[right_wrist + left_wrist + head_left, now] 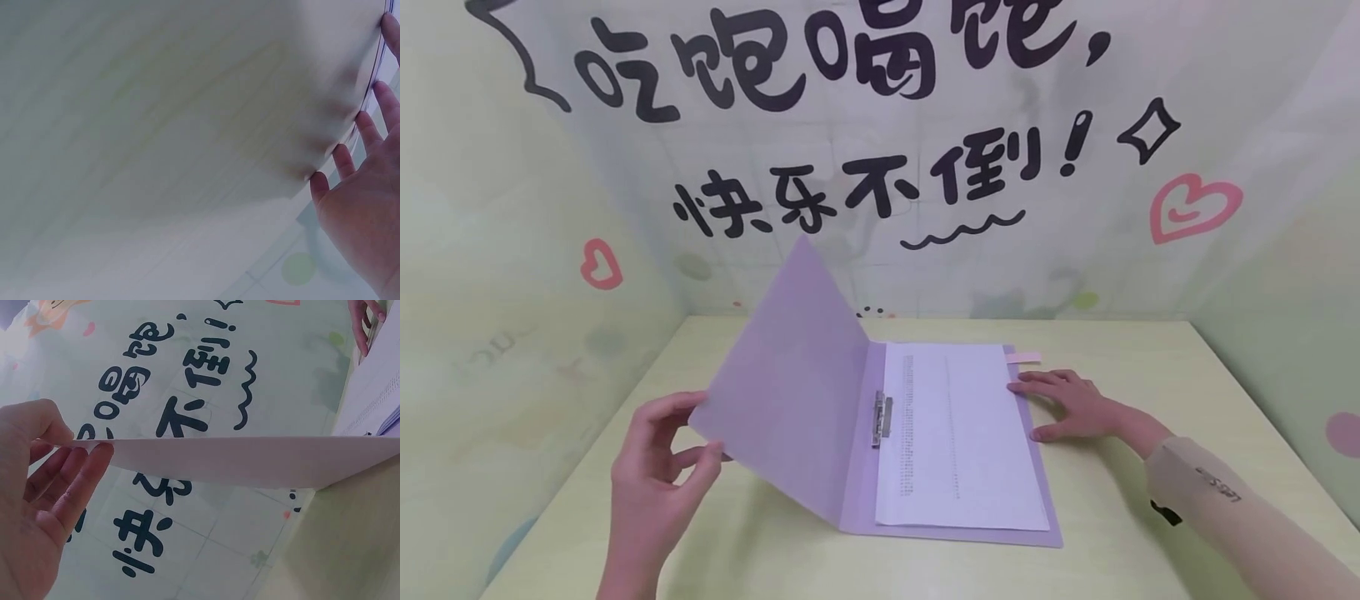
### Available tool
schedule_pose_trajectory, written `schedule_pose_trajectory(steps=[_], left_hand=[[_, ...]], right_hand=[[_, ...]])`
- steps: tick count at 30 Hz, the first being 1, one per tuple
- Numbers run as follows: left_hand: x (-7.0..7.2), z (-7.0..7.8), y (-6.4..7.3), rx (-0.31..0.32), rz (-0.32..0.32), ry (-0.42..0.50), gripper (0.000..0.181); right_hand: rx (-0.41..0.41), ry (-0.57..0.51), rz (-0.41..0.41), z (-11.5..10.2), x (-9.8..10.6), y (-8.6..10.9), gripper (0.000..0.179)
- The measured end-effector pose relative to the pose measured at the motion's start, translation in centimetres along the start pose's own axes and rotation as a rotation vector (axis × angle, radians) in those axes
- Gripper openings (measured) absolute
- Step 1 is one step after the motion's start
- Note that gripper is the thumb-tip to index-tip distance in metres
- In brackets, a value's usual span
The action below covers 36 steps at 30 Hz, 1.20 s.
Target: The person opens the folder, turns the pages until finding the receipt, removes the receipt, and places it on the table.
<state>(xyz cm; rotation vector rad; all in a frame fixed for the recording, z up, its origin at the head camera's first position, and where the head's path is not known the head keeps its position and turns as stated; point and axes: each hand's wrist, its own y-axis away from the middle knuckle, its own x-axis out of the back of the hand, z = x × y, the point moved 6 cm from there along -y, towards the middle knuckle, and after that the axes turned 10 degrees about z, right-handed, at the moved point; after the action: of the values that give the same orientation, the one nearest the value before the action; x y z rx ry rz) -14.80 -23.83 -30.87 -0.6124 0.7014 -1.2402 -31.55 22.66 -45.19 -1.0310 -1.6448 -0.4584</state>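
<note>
Purple, one folder (pixel 790 400) is seen lying open on the tabletop (pixel 1120 346), its left cover raised at a slant. At left, that cover's free corner is pinched by one left hand (pixel 651 467), thumb and fingers set on opposite faces. Further right, one metal clip (pixel 881 419) is mounted beside the fold, and printed paper (pixel 966 433) is laid over the right half; its sheets cannot be counted. One pink tab (pixel 1024 358) is stuck out past the far right edge. Beside it, the folder's right edge is touched by one right hand (pixel 1071 407), fingers spread wide.

By the left wrist view the cover is shown almost edge-on; by the right wrist view all five right digits are revealed. Tabletop is left between the folder's far edge and the lettered wall (pixel 940 279), and more to the right.
</note>
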Motion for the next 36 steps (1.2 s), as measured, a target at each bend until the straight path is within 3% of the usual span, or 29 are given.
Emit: schedule_pose_trajectory(steps=[2,5,11,15,23,30,36], left_hand=[[0.6,-0.1,0.1,0.032,0.019,0.028,0.057],[1.7,-0.3,0.2,0.136,0.076,-0.013,0.057],[4.0,-1.0,0.6,0.346,0.179,-0.196,0.056],[5.1,-1.3,0.9,0.473,0.182,-0.269,0.054],[6.6,-1.7,0.9,0.43,0.044,-0.182,0.053],[8.7,-3.0,1.7,0.488,0.066,-0.26,0.058],[10.2,-4.1,2.4,0.513,0.035,-0.294,0.057]], right_hand=[[0.009,0.001,0.002,-0.3,0.1,-0.1,0.076],[0.012,-0.009,0.0,-0.7,0.2,-0.2,0.076],[-0.003,-0.021,-0.015,-1.1,0.4,-0.1,0.076],[0.0,-0.026,-0.018,-1.3,0.6,0.0,0.076],[-0.004,-0.019,-0.008,-0.9,0.2,0.1,0.075],[0.007,-0.025,-0.007,-0.8,0.2,0.1,0.076],[-0.003,-0.019,-0.013,-0.6,0.2,0.0,0.076]])
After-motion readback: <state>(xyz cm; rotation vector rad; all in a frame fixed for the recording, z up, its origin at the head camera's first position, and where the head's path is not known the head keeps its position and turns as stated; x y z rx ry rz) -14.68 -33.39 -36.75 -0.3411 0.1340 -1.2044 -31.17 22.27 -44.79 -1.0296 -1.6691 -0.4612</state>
